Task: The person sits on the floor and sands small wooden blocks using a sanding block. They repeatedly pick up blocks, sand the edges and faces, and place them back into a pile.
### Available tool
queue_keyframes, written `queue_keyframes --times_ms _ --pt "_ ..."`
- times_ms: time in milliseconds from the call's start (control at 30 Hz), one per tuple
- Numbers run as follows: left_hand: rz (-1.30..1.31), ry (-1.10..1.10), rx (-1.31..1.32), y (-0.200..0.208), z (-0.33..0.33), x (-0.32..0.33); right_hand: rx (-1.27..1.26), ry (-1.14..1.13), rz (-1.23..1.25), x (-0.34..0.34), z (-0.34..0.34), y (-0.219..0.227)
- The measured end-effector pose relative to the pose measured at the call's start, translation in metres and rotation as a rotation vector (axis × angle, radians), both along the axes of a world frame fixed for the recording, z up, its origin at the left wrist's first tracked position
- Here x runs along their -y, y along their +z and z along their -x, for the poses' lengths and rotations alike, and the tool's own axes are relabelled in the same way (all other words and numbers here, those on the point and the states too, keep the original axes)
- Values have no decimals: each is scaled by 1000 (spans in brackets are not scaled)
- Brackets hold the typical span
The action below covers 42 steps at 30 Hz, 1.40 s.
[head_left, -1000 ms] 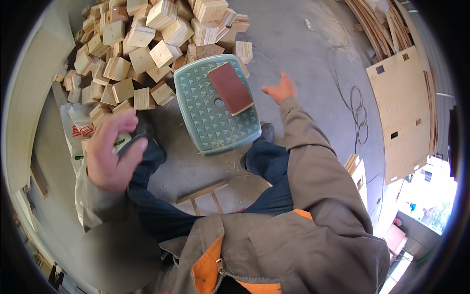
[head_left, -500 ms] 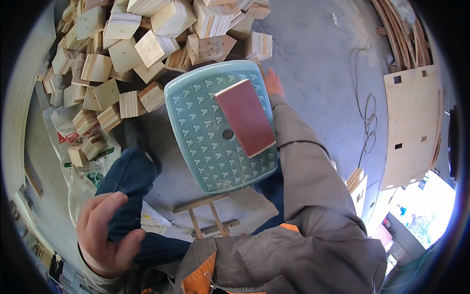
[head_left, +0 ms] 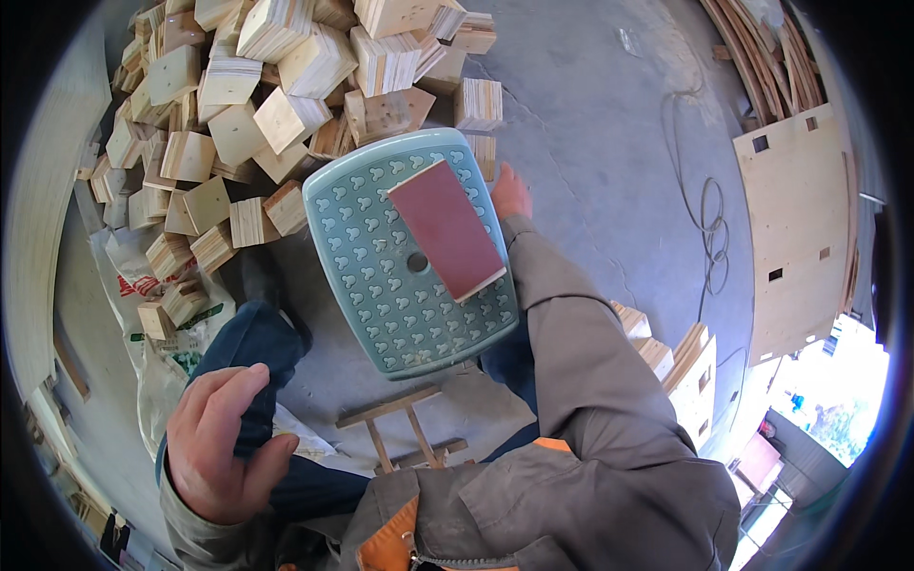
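Note:
A pale blue-green plastic stool with a raised pattern and a centre hole stands in front of me. On its right half lies a sanding block, or what looks like one: a flat rectangular piece with a dark red face and pale edges. My right hand is low beside the stool's far right edge, near a small plywood block; its fingertips are mostly hidden. My left hand hovers over my left thigh, palm inward, fingers loosely bent, thumb apart, holding nothing.
A heap of plywood blocks lies beyond and left of the stool. A white plastic sack is at the left. A wooden frame sits between my legs. At the right are a looped cable and a large plywood panel.
The whole scene has shifted left and slightly down in view. My right hand has drawn a little nearer along the stool's edge. My left hand stays raised and empty.

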<state>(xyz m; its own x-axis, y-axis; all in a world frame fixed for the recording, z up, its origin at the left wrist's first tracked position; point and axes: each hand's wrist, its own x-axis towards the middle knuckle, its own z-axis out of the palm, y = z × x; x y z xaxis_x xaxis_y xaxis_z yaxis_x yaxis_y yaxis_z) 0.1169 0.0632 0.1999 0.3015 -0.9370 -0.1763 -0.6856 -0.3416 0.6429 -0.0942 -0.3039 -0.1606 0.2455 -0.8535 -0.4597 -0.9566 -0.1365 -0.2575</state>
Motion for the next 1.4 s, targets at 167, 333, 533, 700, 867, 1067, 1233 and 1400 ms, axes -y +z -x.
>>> queue_keyframes --times_ms 167,333,533,700,867,1067,1233,1400 --pt "-28 -4 10 -2 2 0 60 -83 -18 -4 13 -8" --pt "-73 -25 10 -7 2 8 177 -88 -30 4 -9 -24" --pt "-121 -36 4 -5 0 19 149 -121 -10 6 -28 -37" --pt "-89 -38 7 -4 3 17 151 -127 -53 2 -20 -34" --pt "-18 -89 12 8 6 7 415 -398 -66 8 56 -39" --pt "82 -133 56 20 8 -23 931 -1137 -473 14 157 34" --pt "222 -135 63 12 8 -45 949 -973 -280 0 195 119" --pt "265 -69 71 -6 4 -60 1122 -813 -161 -39 185 183"
